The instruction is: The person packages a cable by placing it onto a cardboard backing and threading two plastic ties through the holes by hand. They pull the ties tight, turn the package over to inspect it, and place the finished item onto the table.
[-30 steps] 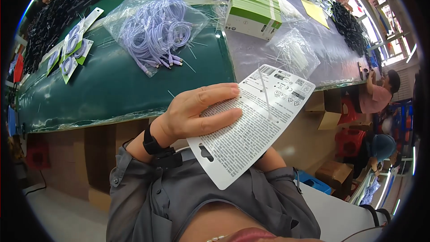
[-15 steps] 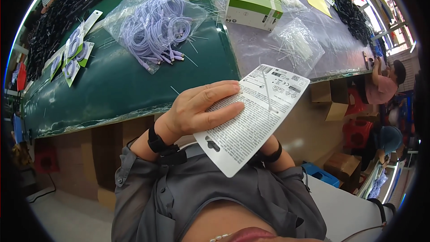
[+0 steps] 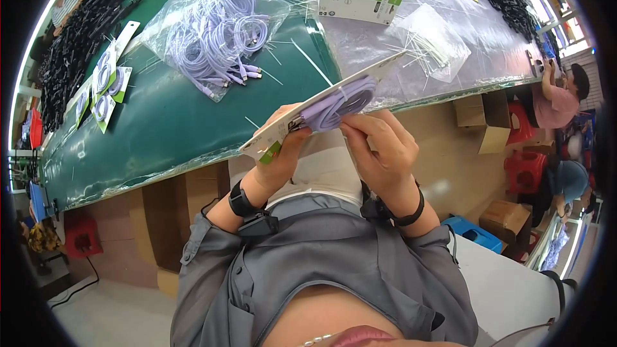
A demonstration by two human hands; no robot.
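A flat packaging card (image 3: 260, 143), white with a green patch, is tilted in front of me with a coiled lilac cable (image 3: 340, 104) lying on its near face. My left hand (image 3: 281, 164) grips the card's left end, thumb on the near face by the cable's plugs and the other fingers mostly hidden behind. At the coil's lower edge, my right hand (image 3: 387, 154) has its thumb and forefinger pinched on the cable. A white tie strip (image 3: 311, 61) sticks up past the card's back side.
On the green table (image 3: 193, 135) lie a plastic bag of lilac cables (image 3: 215, 35) and several finished cable cards (image 3: 103, 87). Further right are a green-white box of cards (image 3: 357, 0) and a bag of white ties (image 3: 434, 45). A person (image 3: 559, 99) sits at the far right.
The card has turned from its printed back to its cable side and now stands more edge-on. My right hand has come out from behind it onto the cable; my left hand has shifted to its end.
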